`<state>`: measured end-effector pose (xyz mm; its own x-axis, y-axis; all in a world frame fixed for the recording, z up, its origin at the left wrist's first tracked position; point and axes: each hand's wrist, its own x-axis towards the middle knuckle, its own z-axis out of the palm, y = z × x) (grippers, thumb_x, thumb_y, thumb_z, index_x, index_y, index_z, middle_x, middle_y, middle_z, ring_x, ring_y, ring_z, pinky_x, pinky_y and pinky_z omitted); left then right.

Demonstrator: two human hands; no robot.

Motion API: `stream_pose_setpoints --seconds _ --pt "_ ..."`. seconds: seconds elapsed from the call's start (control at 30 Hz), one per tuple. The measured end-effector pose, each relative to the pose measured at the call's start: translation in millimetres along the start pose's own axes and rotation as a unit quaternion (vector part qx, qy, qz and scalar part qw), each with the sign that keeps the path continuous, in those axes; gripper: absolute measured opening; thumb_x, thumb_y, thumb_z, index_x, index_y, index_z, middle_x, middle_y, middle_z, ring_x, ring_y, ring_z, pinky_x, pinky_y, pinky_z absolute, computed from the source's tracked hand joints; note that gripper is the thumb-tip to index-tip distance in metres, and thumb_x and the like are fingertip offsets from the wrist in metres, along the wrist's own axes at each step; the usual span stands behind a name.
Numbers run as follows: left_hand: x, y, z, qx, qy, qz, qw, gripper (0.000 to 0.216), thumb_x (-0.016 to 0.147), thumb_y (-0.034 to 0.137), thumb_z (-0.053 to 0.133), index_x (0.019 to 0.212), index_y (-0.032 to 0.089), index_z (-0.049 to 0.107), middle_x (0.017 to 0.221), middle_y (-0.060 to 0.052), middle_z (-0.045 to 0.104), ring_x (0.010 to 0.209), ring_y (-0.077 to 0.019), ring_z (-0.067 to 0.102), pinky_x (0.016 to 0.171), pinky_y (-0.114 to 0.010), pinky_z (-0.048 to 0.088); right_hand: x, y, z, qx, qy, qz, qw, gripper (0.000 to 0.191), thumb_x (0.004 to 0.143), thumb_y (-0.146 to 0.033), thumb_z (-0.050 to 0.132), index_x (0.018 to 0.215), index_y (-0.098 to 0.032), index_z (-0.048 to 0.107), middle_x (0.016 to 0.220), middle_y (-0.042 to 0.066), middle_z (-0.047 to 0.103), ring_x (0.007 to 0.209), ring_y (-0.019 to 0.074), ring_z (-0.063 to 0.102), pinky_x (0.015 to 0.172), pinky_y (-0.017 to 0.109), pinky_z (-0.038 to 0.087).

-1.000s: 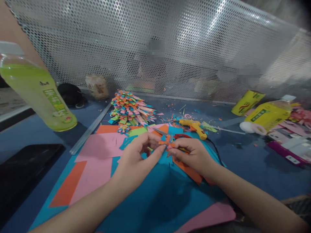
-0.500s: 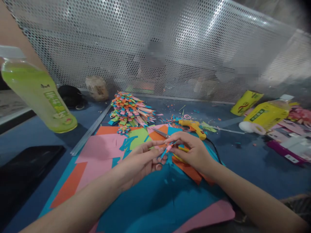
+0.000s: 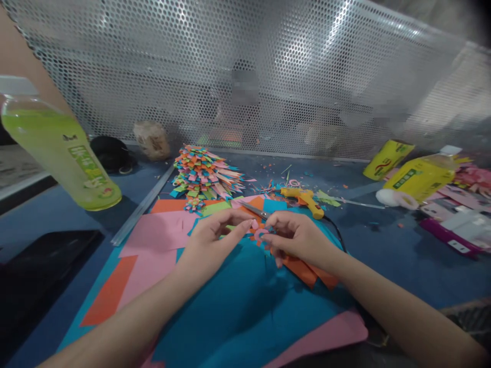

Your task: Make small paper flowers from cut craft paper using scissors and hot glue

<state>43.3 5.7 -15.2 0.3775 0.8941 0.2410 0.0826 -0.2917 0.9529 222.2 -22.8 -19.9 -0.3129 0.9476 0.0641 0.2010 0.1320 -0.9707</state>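
Observation:
My left hand [image 3: 213, 237] and my right hand [image 3: 293, 236] meet over a blue paper sheet [image 3: 245, 306] near the table's middle. Both pinch a small rolled paper piece [image 3: 260, 235] of pink and orange strips, fingertips nearly touching. Under my right hand lies an orange sheet [image 3: 307, 271]. Just beyond the fingers lie scissors [image 3: 253, 209] and a yellow glue gun [image 3: 301, 197]. A heap of folded coloured strips [image 3: 205, 174] sits further back, with a small paper flower [image 3: 194, 204] at its foot.
A green drink bottle [image 3: 61, 148] stands at the left, a black tray [image 3: 34, 266] below it. Pink [image 3: 153, 235] and orange sheets lie left. Yellow cartons [image 3: 418, 179], a white roll [image 3: 395, 198] and packets are at right. A perforated metal screen [image 3: 245, 76] closes the back.
Both hands dropped slightly toward the blue sheet and turned the small paper piece; my left fingers went from cupped under it to pinching at its left side.

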Motion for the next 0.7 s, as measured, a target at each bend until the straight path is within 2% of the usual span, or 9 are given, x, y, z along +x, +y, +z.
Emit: stream_pose_setpoints --seconds 0.23,0.6,0.7 --pt "1.5 -6.7 -0.3 0.036 0.038 -0.01 0.999 0.016 0.074 0.034 0.061 0.075 0.02 0.067 0.077 -0.002 0.069 0.072 -0.015 0.061 0.062 -0.023 0.045 0.1 1.2 -0.9 -0.013 0.016 0.01 1.0 0.026 0.075 -0.041 0.061 0.076 -0.016 0.054 0.057 -0.004 0.057 0.037 0.0053 0.053 0.036 0.016 0.044" --pt "-1.1 -4.0 0.4 0.095 0.016 -0.003 0.995 0.017 0.07 0.036 0.064 0.073 0.019 0.068 0.077 -0.002 0.07 0.072 -0.0162 0.062 0.061 -0.024 0.042 -1.3 3.2 -1.6 0.003 0.011 0.005 1.0 0.027 0.075 -0.042 0.061 0.077 -0.017 0.053 0.055 -0.005 0.057 0.037 0.0061 0.052 0.036 0.017 0.044" --pt "-1.7 -1.6 1.5 0.106 0.02 -0.001 0.994 0.018 0.07 0.036 0.064 0.076 0.02 0.068 0.08 -0.003 0.07 0.072 -0.0163 0.061 0.062 -0.025 0.042 -1.4 4.2 -2.1 -0.032 0.008 -0.008 0.999 0.026 0.078 -0.043 0.057 0.078 -0.017 0.051 0.053 -0.006 0.054 0.037 0.0066 0.052 0.037 0.018 0.043"
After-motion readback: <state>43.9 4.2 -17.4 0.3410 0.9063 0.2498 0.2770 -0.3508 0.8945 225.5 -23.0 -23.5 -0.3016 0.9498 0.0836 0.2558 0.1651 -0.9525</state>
